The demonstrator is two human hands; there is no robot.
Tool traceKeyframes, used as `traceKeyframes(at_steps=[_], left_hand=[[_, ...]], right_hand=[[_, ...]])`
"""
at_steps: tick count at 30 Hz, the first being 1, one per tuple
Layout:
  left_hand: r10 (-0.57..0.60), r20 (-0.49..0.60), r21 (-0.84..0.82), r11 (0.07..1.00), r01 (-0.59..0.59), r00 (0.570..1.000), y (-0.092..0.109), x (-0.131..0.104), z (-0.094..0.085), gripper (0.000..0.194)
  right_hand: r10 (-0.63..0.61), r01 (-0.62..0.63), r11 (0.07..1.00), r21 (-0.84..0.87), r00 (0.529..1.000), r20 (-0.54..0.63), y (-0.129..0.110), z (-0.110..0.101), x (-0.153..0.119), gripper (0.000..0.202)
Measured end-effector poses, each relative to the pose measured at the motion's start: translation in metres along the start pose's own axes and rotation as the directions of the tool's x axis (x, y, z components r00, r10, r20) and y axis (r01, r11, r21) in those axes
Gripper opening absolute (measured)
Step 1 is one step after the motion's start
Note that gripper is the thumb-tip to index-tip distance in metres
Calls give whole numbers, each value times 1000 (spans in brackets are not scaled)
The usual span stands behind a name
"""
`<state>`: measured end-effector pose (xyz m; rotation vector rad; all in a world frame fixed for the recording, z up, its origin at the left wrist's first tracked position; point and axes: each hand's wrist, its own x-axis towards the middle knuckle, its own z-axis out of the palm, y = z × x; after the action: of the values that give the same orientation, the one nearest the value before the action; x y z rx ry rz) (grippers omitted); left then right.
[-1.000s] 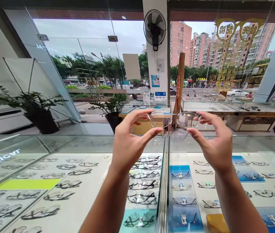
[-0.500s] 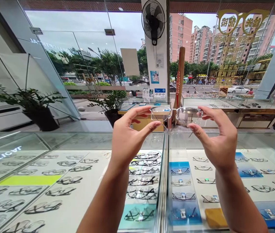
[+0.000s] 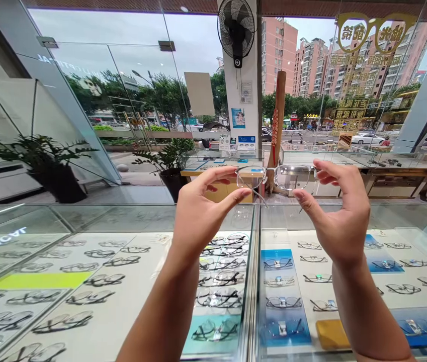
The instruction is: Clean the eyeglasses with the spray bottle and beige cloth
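Note:
A pair of eyeglasses (image 3: 291,177) with clear lenses and a thin, pale frame is held up level above the glass counter. My left hand (image 3: 207,201) grips its left end, index finger at the upper outer corner and thumb near the lower rim. At the opposite end, my right hand (image 3: 343,208) has its index finger on the upper corner and its thumb by the lower edge. The thin temples extend behind and below the lenses, partly hidden by my fingers.
Below my arms, glass display cases (image 3: 251,301) hold rows of eyeglasses (image 3: 283,302). A mustard-yellow case (image 3: 332,334) lies by my right forearm. Potted plants (image 3: 57,173), a wooden post (image 3: 279,110) and a wall fan (image 3: 236,31) stand beyond, before large windows.
The eyeglasses have tilted slightly, and their right end has risen a little with my right index finger. Both hands keep hold of them. The view has shifted slightly.

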<state>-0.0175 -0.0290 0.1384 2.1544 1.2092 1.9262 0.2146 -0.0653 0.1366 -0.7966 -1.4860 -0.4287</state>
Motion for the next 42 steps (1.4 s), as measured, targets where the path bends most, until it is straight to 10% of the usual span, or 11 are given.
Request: traceKeyframes(at_steps=[20,42], left_hand=[[169,-188,83,984,-156,967,2,-3,5,45],[82,-133,6,997,-82,988,-9,2,3,46]], right_hand=[[190,-196,980,23,971,142,15,3,-1,48],[130,-136,989,62,987,94,6,0,0,35]])
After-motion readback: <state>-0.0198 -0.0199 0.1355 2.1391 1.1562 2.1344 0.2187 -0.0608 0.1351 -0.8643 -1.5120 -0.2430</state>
